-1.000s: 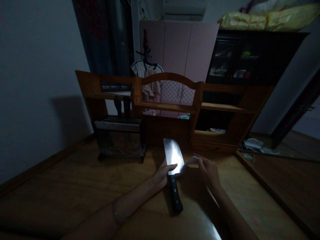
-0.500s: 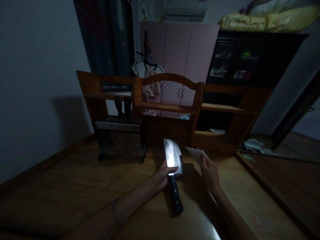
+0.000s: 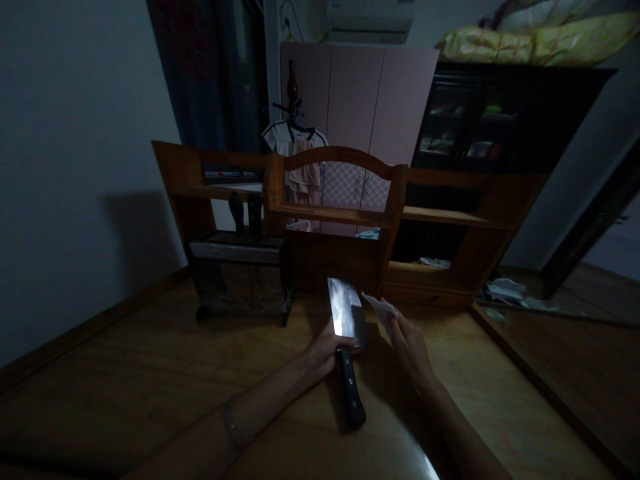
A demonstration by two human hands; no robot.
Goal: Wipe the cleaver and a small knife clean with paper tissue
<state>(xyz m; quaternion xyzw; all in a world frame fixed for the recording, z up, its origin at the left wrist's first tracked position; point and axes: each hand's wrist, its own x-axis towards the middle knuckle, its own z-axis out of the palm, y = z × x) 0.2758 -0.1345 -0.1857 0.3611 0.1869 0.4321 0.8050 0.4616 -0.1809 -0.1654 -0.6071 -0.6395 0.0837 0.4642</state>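
Left hand (image 3: 324, 349) pinches one cleaver (image 3: 346, 309), right hand (image 3: 413, 348) pinches one white sheet (image 3: 381, 307) beside it.

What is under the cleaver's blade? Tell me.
Part of the left hand shows at the left edge, thumb on top of the cleaver; the blade covers any fingers underneath.
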